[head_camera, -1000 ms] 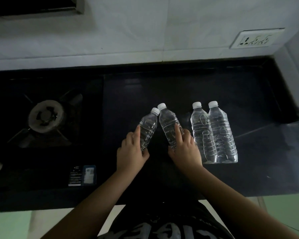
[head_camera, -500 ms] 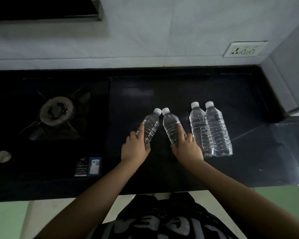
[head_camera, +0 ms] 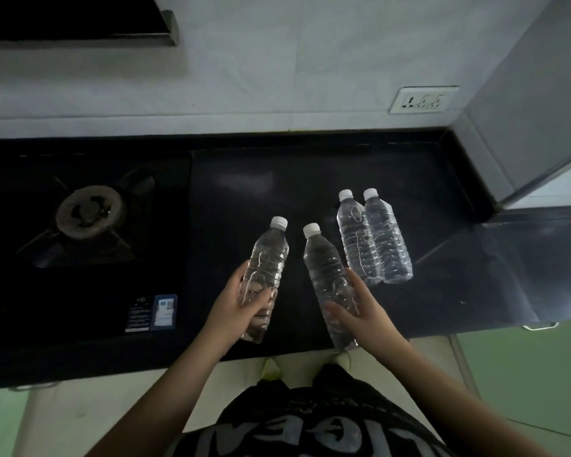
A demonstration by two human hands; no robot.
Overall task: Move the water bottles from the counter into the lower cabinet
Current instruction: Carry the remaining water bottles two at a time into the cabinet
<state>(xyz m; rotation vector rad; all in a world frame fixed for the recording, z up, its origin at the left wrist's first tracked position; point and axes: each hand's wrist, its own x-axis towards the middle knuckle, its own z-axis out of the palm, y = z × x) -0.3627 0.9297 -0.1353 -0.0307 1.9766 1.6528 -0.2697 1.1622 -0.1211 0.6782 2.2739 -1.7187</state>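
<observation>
My left hand (head_camera: 236, 305) grips a clear water bottle with a white cap (head_camera: 267, 258), lifted off the black counter (head_camera: 310, 179). In my right hand (head_camera: 360, 305) is a second clear bottle (head_camera: 327, 268), also raised and tilted, its base out over the counter's front edge. Two more clear bottles (head_camera: 356, 239) (head_camera: 386, 242) stand side by side on the counter to the right, touching each other. The lower cabinet is hidden below the counter edge.
A gas burner (head_camera: 89, 211) sits in the hob at the left, with a label sticker (head_camera: 152, 313) near its front. A wall socket (head_camera: 421, 100) is at the back right. A wall corner juts in at the right. Pale floor and my feet show below the counter edge.
Both hands closed round their bottles and lifted them off the counter, pulling them apart and toward me. The other two bottles stayed put.
</observation>
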